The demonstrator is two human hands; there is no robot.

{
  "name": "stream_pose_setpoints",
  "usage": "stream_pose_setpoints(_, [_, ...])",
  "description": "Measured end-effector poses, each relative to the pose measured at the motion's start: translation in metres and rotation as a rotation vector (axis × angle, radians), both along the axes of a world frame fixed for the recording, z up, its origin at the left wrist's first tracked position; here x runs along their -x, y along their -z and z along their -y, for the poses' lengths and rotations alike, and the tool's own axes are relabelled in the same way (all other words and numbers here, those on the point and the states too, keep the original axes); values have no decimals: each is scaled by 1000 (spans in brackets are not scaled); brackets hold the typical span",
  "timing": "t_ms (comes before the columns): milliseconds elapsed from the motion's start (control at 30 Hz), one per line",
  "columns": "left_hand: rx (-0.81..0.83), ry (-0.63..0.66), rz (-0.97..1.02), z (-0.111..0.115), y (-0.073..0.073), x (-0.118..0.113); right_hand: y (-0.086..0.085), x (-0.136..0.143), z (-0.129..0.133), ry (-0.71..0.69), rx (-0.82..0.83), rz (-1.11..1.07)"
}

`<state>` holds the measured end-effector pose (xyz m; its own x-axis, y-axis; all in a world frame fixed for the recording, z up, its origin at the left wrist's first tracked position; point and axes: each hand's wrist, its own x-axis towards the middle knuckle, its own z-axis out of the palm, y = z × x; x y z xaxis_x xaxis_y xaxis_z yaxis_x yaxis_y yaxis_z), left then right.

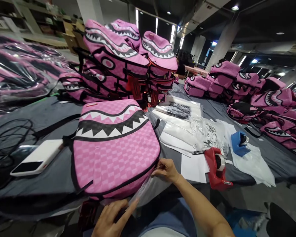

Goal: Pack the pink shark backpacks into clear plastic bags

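A pink checkered backpack (118, 154) with a black-and-white shark-mouth print lies front side up on the grey-covered table before me. My right hand (166, 169) is at its lower right corner, fingertips pinched on a strip of clear plastic film (143, 192). The film runs down along the bag's near edge toward my left hand (113, 215). That hand is below the backpack's bottom edge, thumb stretched out to the film and apart from the bent fingers. A dark red tag (87, 212) hangs under the bag's near edge.
Left of the backpack are a white power bank (38, 158) and coiled black cable (8, 141). To the right lie plastic bags (180, 135), a red tape dispenser (218, 169) and a blue tape dispenser (240, 143). Stacked pink backpacks (115, 62) stand behind; plastic-wrapped ones (17, 72) lie far left.
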<state>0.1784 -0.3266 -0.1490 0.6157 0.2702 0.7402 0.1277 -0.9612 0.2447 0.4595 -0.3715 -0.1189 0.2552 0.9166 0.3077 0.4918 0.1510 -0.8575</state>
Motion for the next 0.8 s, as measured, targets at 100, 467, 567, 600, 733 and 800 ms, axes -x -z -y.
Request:
stream_pose_setpoints(100, [-11, -45, -58, 0, -5, -4, 7, -6, -4, 104, -29, 76])
stream_pose_setpoints(467, [-181, -266, -4, 19, 0, -9, -5, 36, 53, 55, -406, 682])
stream_pose_setpoints(567, [-99, -398, 68, 30, 3, -13, 0, 34, 44, -33, -452, 755])
stream_pose_setpoints(600, [-55, -439, 107, 32, 4, -15, 0, 31, 39, -84, -489, 792])
stream_pose_setpoints(733, [4, -465, 165, 30, 2, -19, -2, 8, 21, -297, -596, 952])
stream_pose_setpoints(800, [-76, -415, 123, 24, -2, -19, -5, -1, 14, -376, -593, 1035])
